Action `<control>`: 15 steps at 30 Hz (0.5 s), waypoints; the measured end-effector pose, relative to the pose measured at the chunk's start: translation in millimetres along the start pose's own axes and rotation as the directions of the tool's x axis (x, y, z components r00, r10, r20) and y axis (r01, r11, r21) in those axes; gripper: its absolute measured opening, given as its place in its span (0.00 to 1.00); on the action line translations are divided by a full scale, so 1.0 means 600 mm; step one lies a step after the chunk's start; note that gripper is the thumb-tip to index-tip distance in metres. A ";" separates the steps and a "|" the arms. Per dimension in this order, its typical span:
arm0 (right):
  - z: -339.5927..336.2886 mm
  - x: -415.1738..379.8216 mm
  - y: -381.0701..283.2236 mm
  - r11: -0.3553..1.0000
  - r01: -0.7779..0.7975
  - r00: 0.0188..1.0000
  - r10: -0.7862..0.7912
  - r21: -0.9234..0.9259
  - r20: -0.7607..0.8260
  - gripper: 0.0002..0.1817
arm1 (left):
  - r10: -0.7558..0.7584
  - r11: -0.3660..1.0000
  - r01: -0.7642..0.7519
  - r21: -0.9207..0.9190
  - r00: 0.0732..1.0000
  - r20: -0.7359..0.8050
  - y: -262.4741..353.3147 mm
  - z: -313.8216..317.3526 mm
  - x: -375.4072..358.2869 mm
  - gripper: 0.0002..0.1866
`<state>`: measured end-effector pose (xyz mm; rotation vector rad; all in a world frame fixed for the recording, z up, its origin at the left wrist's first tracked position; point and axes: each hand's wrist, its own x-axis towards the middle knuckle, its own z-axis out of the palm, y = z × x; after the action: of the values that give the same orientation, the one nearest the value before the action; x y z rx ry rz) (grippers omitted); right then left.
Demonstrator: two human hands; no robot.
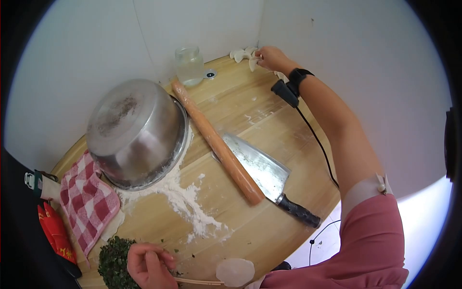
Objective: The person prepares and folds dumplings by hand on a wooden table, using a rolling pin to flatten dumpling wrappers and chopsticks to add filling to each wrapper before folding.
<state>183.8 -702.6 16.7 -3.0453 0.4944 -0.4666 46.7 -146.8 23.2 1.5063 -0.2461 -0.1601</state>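
At the far corner of the table my right hand [273, 59] pinches a pale folded dumpling [253, 63], beside several others [239, 55] set down there. A black watch is on that wrist. Near the front edge my left hand [151, 266] is loosely curled, with nothing visible in its fingers. It overlaps a heap of chopped dark greens [115, 262]. A pair of chopsticks [199, 281] runs out from beside this hand, partly hidden by it. Just to their right lies a round, thin dough wrapper [236, 272].
An upturned metal basin [137, 135] stands amid spilled flour [185, 202]. A rolling pin [219, 144] lies across the cleaver [262, 166]. Behind are a glass jar [189, 67] and its lid [210, 74]. A black corded plug [285, 93] is below my right wrist; a checkered cloth [89, 197] lies left.
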 end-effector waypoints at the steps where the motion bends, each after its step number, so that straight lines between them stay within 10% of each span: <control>1: 0.017 0.016 0.003 1.000 -0.022 0.999 0.021 0.016 0.027 0.15 | 0.009 0.999 -0.005 -0.049 0.998 0.068 -0.004 -0.006 0.002 0.06; 15: 0.078 0.078 -0.001 0.993 -0.058 0.997 0.054 -0.106 -0.048 0.07 | 0.008 0.999 -0.009 0.039 0.999 0.043 -0.006 -0.001 0.015 0.09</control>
<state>240.0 -718.1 -14.5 -3.1188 0.6251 -0.5247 55.4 -148.7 20.2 1.5417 -0.2914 -0.1819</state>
